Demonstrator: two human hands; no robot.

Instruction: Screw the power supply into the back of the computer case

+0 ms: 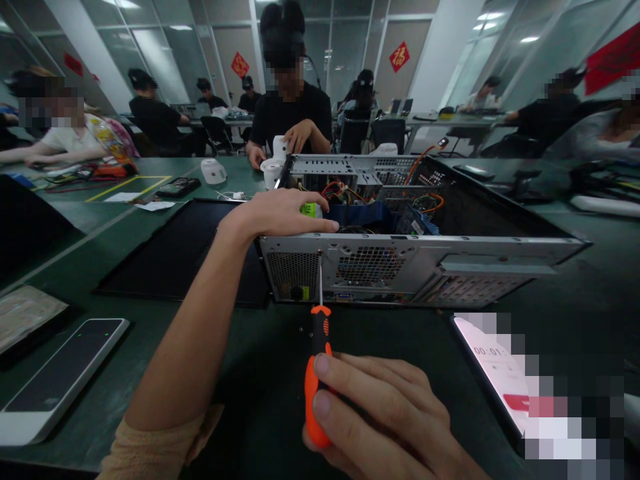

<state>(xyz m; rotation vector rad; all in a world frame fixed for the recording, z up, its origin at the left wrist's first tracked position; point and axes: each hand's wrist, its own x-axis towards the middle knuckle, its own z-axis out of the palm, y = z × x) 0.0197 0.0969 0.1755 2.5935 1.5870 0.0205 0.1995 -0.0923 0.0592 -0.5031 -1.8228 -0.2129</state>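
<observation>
An open computer case (400, 267) lies on its side on the green table, its perforated rear panel facing me. My left hand (283, 213) rests palm down on the top edge of that panel, fingers curled over it. My right hand (385, 417) is wrapped round the orange and black handle of a screwdriver (319, 347). The thin shaft points away from me, and its tip meets a screw near the panel's upper edge. Cables and drive bays (360, 193) show inside the case.
A black side panel (175, 250) lies flat left of the case. A white phone (60, 380) sits near left, and another phone with a lit screen (495, 373) near right. A person in black sits across the table handling white cups (273, 167). Other people work behind.
</observation>
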